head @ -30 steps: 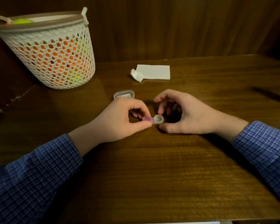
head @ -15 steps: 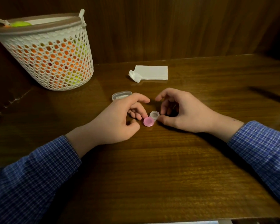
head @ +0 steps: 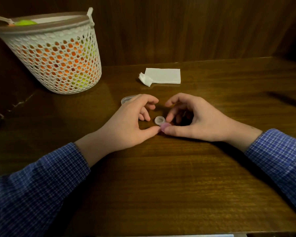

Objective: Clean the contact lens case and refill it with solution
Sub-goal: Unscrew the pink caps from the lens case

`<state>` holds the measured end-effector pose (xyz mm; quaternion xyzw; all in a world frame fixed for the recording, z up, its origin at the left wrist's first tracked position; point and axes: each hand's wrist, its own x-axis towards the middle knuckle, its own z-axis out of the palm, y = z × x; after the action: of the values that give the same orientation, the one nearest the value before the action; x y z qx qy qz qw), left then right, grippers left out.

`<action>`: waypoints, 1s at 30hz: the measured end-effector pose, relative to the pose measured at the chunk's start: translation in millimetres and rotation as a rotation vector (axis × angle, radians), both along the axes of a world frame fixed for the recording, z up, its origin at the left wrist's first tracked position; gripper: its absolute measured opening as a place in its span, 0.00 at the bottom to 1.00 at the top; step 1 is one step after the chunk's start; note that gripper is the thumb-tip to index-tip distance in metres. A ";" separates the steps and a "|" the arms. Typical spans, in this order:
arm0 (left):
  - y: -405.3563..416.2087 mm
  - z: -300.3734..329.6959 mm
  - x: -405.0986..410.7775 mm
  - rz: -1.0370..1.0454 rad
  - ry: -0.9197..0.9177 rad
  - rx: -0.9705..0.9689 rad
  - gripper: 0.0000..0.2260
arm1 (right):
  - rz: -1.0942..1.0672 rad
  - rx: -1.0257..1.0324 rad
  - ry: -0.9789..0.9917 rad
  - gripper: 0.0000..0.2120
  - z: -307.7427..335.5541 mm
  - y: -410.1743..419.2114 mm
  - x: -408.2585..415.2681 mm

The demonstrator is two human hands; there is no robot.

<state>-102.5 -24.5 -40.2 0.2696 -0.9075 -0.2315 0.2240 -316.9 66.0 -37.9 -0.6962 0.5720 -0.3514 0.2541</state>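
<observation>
The right hand (head: 195, 120) has taken the lens case (head: 161, 123) from the left hand (head: 130, 122).

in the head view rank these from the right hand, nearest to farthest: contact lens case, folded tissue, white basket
1. contact lens case: right at the fingertips of the right hand, on the table between both hands.
2. folded tissue: farther back on the table, beyond the hand.
3. white basket: far back left, past the left hand.
</observation>
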 end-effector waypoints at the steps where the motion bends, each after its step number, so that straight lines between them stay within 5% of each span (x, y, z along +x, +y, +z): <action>1: 0.3 0.1 -0.3 -0.001 0.002 0.010 0.33 | 0.007 -0.011 0.014 0.30 -0.1 0.7 0.9; 18: -1.2 -3.7 0.8 -0.064 0.074 0.181 0.37 | 0.053 -0.017 0.053 0.26 -2.3 0.5 1.5; 24: 0.6 -1.3 -0.4 -0.033 0.083 0.187 0.34 | -0.051 -0.074 0.326 0.25 3.3 2.3 9.6; 30: -0.4 3.2 -1.7 -0.037 0.049 0.205 0.31 | -0.021 -0.078 0.275 0.18 1.7 1.2 9.3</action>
<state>-104.2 -24.9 -37.0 0.2689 -0.8780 -0.3338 0.2129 -307.6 67.2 -36.1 -0.7412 0.5946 -0.2771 0.1426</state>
